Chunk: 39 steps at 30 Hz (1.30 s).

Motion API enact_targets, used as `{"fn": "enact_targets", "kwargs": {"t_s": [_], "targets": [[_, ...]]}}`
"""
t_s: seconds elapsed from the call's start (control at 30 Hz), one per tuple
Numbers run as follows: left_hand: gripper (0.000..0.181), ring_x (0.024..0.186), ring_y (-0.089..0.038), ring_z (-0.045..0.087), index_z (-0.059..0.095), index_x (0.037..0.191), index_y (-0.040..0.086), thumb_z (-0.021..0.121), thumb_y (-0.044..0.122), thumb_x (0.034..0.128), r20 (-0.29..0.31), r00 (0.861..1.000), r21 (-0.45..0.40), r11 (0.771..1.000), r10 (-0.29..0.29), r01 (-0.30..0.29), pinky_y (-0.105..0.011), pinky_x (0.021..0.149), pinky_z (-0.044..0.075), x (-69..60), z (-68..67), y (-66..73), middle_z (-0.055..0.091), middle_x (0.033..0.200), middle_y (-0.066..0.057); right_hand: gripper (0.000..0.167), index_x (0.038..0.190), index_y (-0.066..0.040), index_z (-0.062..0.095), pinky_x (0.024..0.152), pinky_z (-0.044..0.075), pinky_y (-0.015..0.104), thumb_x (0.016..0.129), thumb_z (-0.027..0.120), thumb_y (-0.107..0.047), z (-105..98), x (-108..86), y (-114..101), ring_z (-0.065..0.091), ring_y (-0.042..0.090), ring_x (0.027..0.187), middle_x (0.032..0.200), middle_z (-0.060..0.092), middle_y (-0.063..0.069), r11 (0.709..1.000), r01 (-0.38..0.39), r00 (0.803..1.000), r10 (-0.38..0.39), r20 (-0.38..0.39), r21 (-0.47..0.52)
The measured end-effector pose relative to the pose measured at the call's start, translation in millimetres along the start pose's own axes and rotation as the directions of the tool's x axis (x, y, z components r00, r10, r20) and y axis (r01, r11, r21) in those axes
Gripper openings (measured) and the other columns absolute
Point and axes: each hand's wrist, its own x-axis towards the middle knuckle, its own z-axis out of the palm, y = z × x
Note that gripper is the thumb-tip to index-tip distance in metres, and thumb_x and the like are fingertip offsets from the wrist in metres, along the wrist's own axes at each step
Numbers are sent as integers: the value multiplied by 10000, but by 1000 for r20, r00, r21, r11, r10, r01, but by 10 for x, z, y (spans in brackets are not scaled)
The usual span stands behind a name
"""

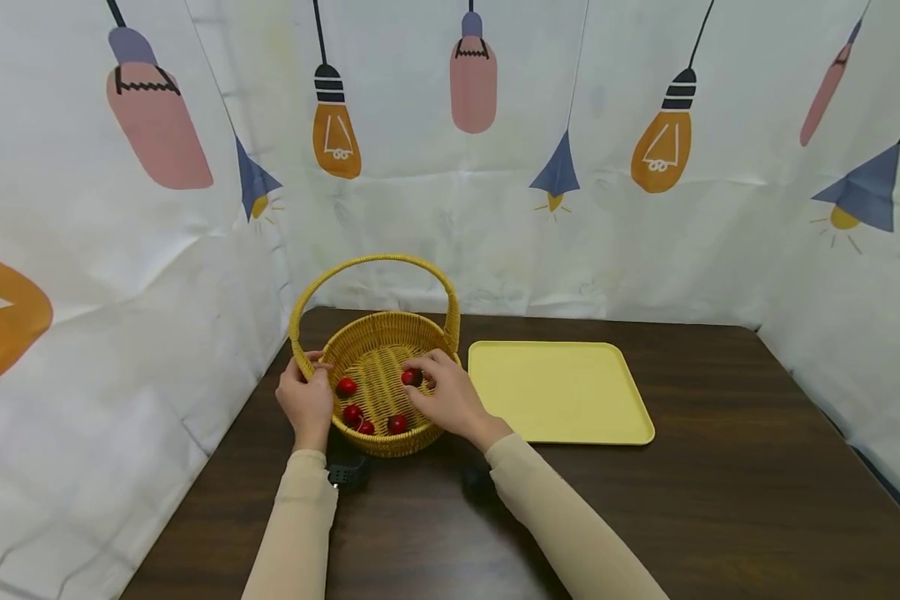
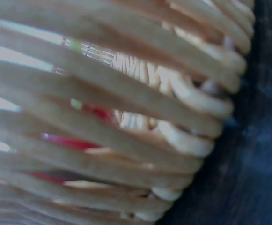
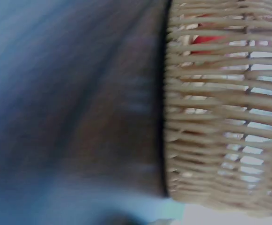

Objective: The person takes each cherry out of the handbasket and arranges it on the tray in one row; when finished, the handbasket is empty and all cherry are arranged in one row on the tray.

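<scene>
A yellow woven basket [image 1: 393, 446] with a tall arched handle [image 1: 375, 257] stands on the table. My left hand [image 1: 306, 406] grips its left rim by the foot of the handle. Over the right part of the basket, my right hand [image 1: 447, 396] pinches a small round red fruit [image 1: 410, 377], like a cherry, between thumb and fingers. Several similar fruits, one of them a red fruit [image 1: 397, 424] near the front wall, lie on the basket floor. Both wrist views show the basket's weave [image 2: 126, 93] [image 3: 220, 101] up close, with red glimpsed through the gaps.
To the right of the basket, a yellow rectangular tray [image 1: 558, 392] lies flat on the dark wooden table [image 1: 720, 467]. A white curtain [image 1: 435, 208] printed with lamps surrounds the back and sides. Dark wrist devices [image 1: 350, 473] sit beneath the forearms.
</scene>
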Motion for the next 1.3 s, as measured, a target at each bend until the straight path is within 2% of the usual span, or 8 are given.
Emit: {"fn": "enact_targets", "kwargs": {"t_s": [0.2,0.5,0.67,0.77,0.87,0.97,1.1,1.3], "targets": [[253,735,-165,544,709,1054,67,518,35,893,-17,1000,10,1000,-21,21,-270,631,411,-2,-31,-8,692,837,-72,281,1145,-123,686,765,520,325,866,708,-105,-112,-78,45,563,122,877,1029,556,5,987,115,974,-91,-208,108],[241,702,-181,547,694,1071,66,515,46,910,12,999,-8,999,-32,32,-278,613,414,-11,-81,-8,687,858,-85,289,1119,-56,681,775,560,369,836,709,-6,-352,-180,250,639,202,897,1096,567,77,979,71,954,-11,-300,192],[230,701,-176,538,692,1057,63,512,50,914,14,999,23,999,-38,37,-289,635,402,-49,-125,-47,687,844,-68,227,1055,-37,670,718,563,385,836,699,14,-403,-248,360,648,212,882,1094,602,72,971,39,952,36,-305,237],[222,695,-167,539,697,1041,66,516,51,913,2,999,45,998,-44,44,-282,626,404,-73,-139,-56,692,829,-58,225,1024,-56,665,688,562,385,819,717,20,-420,-288,440,665,213,844,1054,621,71,976,-29,949,94,-301,216],[224,702,-161,544,699,1043,64,519,51,910,1,999,43,998,-34,34,-282,632,409,-74,-127,-48,695,833,-73,235,1027,-68,675,672,559,358,811,746,-12,-444,-312,542,681,220,809,1036,640,69,974,-131,931,185,-314,184],[229,707,-165,541,699,1049,61,519,50,907,7,1000,34,999,-19,19,-292,655,403,-65,-100,-35,693,841,-85,252,1058,-74,697,649,549,318,815,768,-70,-459,-336,647,676,212,777,1067,659,66,951,-239,907,290,-304,195],[232,708,-162,540,705,1037,65,520,42,900,-4,1000,38,999,-16,16,-299,665,397,-56,-68,-24,691,829,-71,306,1125,-55,694,593,539,292,830,763,-105,-448,-377,746,667,191,726,1110,650,98,902,-349,891,404,-208,254],[239,714,-176,545,709,1040,67,514,56,903,3,1000,48,999,-9,9,-287,647,411,-21,-19,-6,696,840,-95,350,1159,-80,690,602,511,286,817,756,-49,-441,-395,822,647,183,765,1141,643,118,871,-443,874,472,-114,212]]}}
